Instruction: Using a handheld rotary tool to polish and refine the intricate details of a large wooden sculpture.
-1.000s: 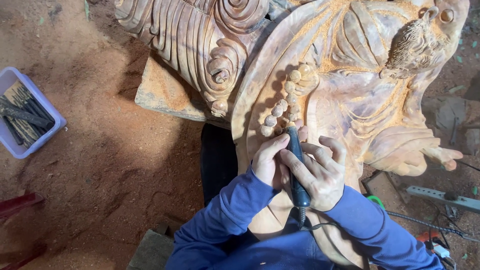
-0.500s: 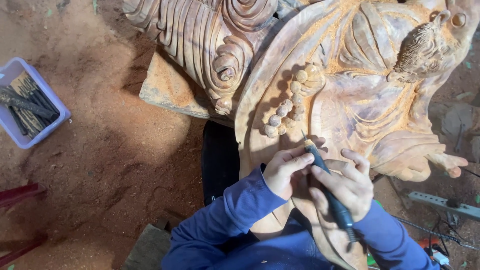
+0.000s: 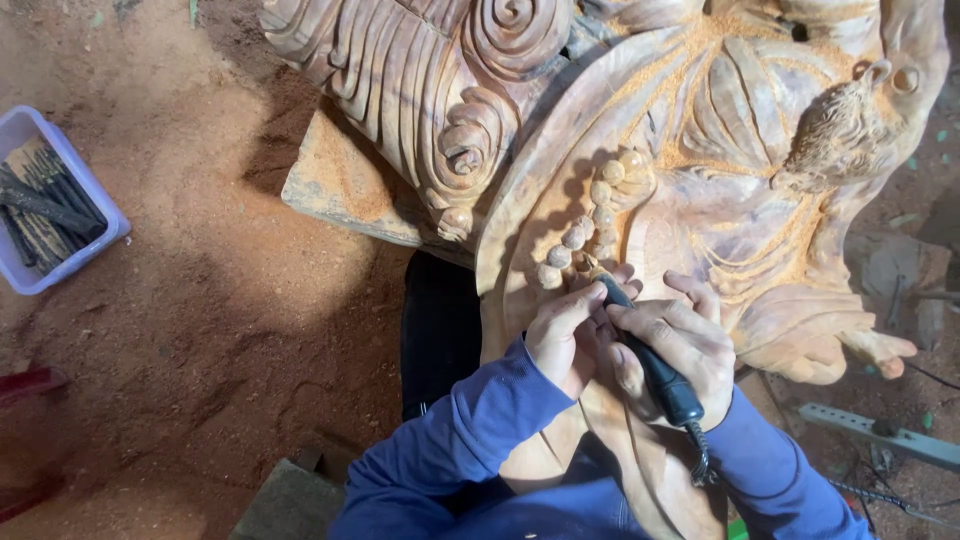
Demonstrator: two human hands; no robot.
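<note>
Two hands met on one slim black pen-shaped rotary carving tool [image 3: 648, 358], which lay slanted across the right hand [image 3: 672, 345], its tip pointing up and away from the knuckles and its dark coiled cable [image 3: 700, 462] trailing back past the wrist. The right hand was wrapped around the tool's body, fingers curled tight over it. The left hand [image 3: 562, 335] sat just beside it, touching it, with the fingers bent and the fingertips [image 3: 598, 291] pressed near the tool's front end; whether they actually gripped the tool or only steadied it could not be told. The tip itself was hidden among the fingers, right at the lower end of a curved string of round carved wooden beads [image 3: 592, 222] that ran up and away from both hands.

Those beads belonged to a large reddish-brown carved wooden statue [image 3: 720, 190] with folded robe lines, lying beneath and beyond the hands and dusted with orange sawdust. Further out past the left hand, deep spiral scrolls of carved wood [image 3: 470, 110] rose. Both forearms wore blue long sleeves [image 3: 470, 440]. Well off to the left of the left hand, a pale purple plastic tray of dark metal chisels [image 3: 50, 205] rested on the red sawdust-covered floor [image 3: 200, 330]. To the right of the right hand, near the floor, lay a grey power strip [image 3: 880, 435].
</note>
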